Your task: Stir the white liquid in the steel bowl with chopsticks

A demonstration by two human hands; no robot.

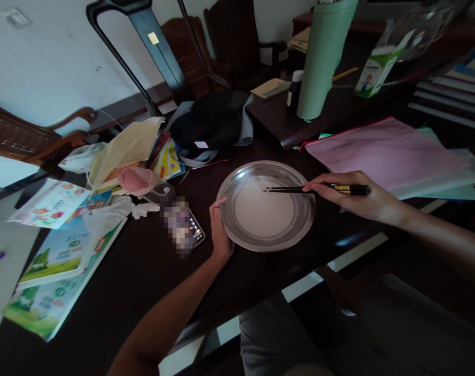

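A round, shallow metal bowl [306,224] rests on the dark table in front of me. It holds a cloudy whitish liquid [261,209]. My left hand [221,232] grips the bowl's left side, with fingers at the rim and the palm against the wall. From the right, my right hand [349,196] is closed around a pair of black chopsticks [286,189] with gold bands near their thick ends. Their tips reach over the bowl's far half, at or just above the liquid; I cannot tell whether they touch it.
Left of the bowl lies a phone [196,230], near a pink-topped bottle [143,183] and stacked books [61,261]. Behind sits a black bag [210,120]. A green flask [325,57] stands at the back; a pink folder [382,151] lies at the right.
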